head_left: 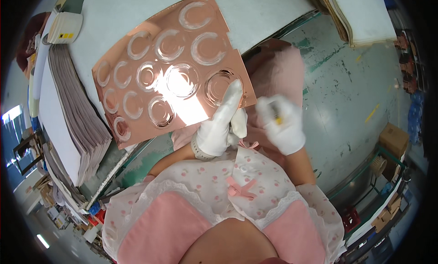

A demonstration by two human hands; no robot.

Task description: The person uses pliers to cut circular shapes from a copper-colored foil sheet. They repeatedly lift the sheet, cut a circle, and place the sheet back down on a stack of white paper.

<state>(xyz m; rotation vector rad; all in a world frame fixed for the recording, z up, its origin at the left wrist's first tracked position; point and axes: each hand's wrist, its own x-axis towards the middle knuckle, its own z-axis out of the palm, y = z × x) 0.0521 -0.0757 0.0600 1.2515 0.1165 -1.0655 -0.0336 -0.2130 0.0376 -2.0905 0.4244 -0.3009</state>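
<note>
My left hand [218, 127], in a white glove, grips a shiny copper-coloured sheet [150, 40] by its near right corner. The thumb lies on the face of the sheet; the other fingers are underneath. Several round ring patterns of different sizes cover the sheet, and bright light glares off its middle. The sheet is tilted above a white tabletop [109, 8]. Just right of the sheet's corner, my right hand [283, 125], also white-gloved, is smeared by motion. Its fingers are curled, with a small yellow bit showing at them that I cannot make out.
At the left stands a thick stack of greyish sheets [75, 113], with a white tub [65, 27] bearing a yellow label beyond it. Another stack of white sheets [365, 17] lies at the far right. A cardboard box [393, 138] sits on the worn grey-green floor [337, 104].
</note>
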